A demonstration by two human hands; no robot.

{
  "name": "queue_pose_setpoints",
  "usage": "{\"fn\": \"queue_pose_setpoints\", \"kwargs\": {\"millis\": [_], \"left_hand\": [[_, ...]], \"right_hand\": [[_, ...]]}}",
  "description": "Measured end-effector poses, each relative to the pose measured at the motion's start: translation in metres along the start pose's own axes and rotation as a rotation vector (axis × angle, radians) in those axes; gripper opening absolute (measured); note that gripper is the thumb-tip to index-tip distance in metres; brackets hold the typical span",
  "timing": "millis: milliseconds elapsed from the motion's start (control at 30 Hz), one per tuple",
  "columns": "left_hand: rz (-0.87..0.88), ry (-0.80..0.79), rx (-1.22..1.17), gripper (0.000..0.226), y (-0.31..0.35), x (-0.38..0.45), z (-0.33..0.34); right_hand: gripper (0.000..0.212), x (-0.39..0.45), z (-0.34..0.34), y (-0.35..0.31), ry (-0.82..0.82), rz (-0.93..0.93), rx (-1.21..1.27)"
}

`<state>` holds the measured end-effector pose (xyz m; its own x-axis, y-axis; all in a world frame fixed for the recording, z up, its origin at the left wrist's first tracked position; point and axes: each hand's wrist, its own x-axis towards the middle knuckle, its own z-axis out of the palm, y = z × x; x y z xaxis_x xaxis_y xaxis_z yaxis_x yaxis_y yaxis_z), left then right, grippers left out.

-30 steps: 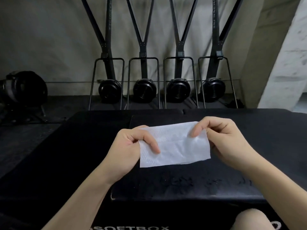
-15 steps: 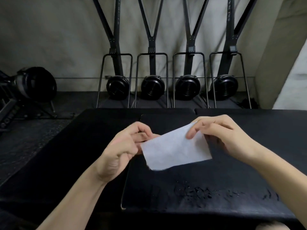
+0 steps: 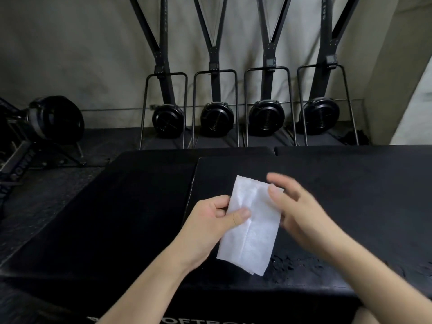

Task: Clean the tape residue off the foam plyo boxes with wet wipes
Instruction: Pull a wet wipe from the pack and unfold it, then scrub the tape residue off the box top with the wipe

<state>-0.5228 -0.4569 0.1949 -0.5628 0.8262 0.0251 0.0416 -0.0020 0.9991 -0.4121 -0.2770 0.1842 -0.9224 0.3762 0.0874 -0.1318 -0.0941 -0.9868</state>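
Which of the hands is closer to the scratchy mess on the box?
Right. The right hand hovers just above the residue; the left hand sits farther left, pinching the wipe.

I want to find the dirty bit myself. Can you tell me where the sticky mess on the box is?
Find the raised black box under both hands. Follow its near edge rightwards, past the white wipe. The residue is the rough, crumbly patch there, while the rest of the top looks smooth.

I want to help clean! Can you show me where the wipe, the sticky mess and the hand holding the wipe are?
wet wipe (image 3: pixel 251 232), head view, middle of the white sheet.
tape residue (image 3: pixel 294 265), head view, rough patch on the box top.
left hand (image 3: pixel 210 220), head view, back of the hand.
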Motion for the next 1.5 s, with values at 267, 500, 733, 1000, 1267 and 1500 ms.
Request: {"fn": "queue_pose_setpoints", "kwargs": {"millis": [267,500,733,1000,1267,1500], "left_hand": [[-0.025,0.056,-0.035,0.024,-0.014,-0.01,0.009],[-0.043,0.095,-0.056,0.024,-0.024,-0.026,0.009],[0.014,0.006,-0.112,0.027,-0.032,-0.048,0.009],[0.053,0.243,0.3,0.03,-0.087,-0.078,0.024],[-0.034,0.465,0.405,0.027,-0.155,-0.096,-0.008],[0.072,0.535,0.687,0.025,-0.188,-0.102,-0.052]], "right_hand": [[0.019,-0.04,0.009,0.033,0.062,0.039,0.024],[0.031,-0.045,-0.008,0.021,0.066,-0.045,-0.046],[0.021,-0.062,-0.002,0.028,-0.067,-0.022,0.055],[0.032,-0.076,0.03,0.076,0.06,-0.163,-0.651],[0.021,-0.069,0.084,0.142,-0.007,0.121,-0.171],[0.021,-0.046,0.116,0.177,-0.065,0.033,-0.405]]}}
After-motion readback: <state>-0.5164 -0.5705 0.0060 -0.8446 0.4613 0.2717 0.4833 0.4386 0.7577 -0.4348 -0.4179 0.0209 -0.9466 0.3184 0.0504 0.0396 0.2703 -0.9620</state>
